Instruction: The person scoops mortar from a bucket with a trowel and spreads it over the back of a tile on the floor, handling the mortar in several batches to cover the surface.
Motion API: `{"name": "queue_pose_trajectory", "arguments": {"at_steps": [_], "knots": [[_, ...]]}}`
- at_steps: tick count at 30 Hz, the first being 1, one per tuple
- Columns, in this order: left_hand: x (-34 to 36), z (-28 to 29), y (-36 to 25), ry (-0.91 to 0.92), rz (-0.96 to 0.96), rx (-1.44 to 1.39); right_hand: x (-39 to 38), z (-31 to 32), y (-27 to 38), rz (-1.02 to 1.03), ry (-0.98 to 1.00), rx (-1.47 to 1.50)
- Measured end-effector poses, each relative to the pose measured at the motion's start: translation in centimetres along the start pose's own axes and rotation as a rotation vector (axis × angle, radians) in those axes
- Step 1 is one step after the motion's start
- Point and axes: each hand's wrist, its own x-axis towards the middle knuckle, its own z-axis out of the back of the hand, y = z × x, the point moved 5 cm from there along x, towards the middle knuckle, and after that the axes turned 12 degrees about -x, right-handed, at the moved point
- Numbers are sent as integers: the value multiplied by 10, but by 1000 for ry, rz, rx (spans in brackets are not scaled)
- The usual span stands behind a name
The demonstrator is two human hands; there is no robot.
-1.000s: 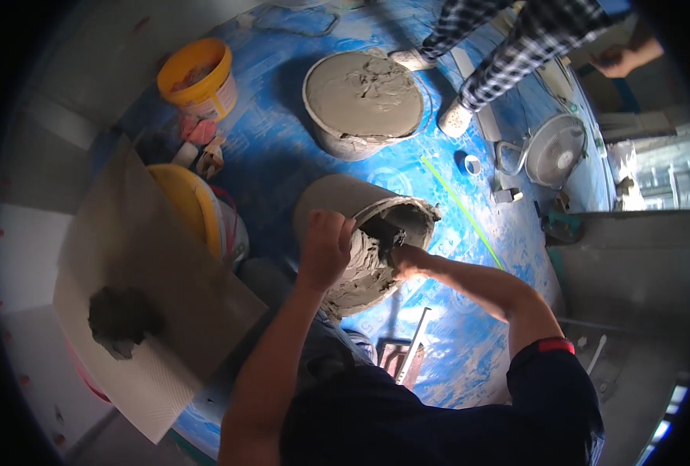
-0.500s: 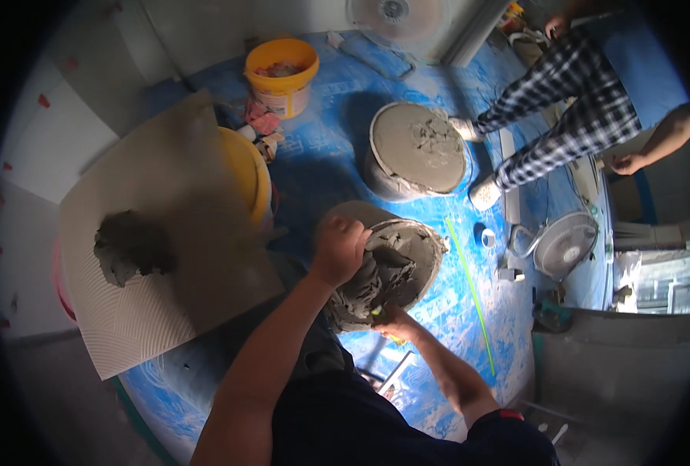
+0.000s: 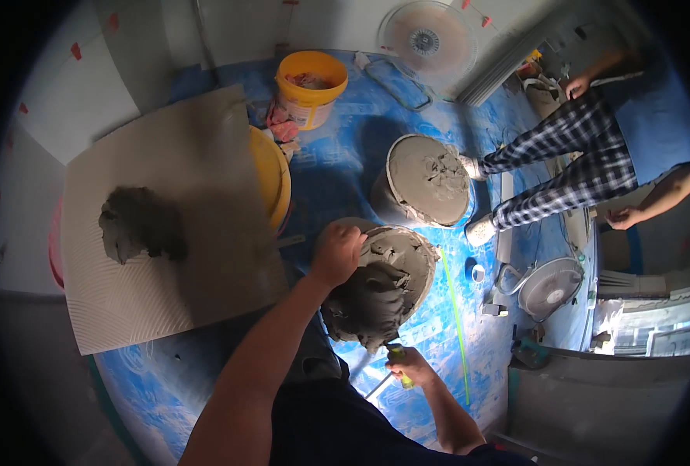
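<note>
My left hand (image 3: 339, 252) is closed on the rim of a near bucket (image 3: 432, 283) of grey mortar. A large dark lump of mortar (image 3: 367, 303) sits at the bucket's near side. Below it, my right hand (image 3: 415, 370) grips the yellow-green handle of a trowel (image 3: 398, 363); its blade is hidden under the lump. To the left lies a large tile (image 3: 158, 314) with fine combed ridges and a mound of dark mortar (image 3: 137, 225) on it.
Behind the near bucket stands a second bucket (image 3: 419, 175) full of mortar. A yellow bucket (image 3: 311, 89) is farther back. Another person in checked trousers (image 3: 566, 167) stands at the right. Two fans (image 3: 549, 287) and a green strip (image 3: 455, 326) are on the blue floor covering (image 3: 353, 147).
My right hand has drawn back toward me with the trowel, and the mortar lump has come up to the near rim. My left hand stays on the bucket. The whole view has shifted.
</note>
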Motion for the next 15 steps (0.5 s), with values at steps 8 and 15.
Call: {"name": "queue_pose_trajectory", "arguments": {"at_steps": [8,15], "knots": [[4,-4,2,-63,-82,24,-123,40,65,82,-217,-176],[-19,-25,3,-71,-185,168,-179,-12,213,496,-122,-376]]}}
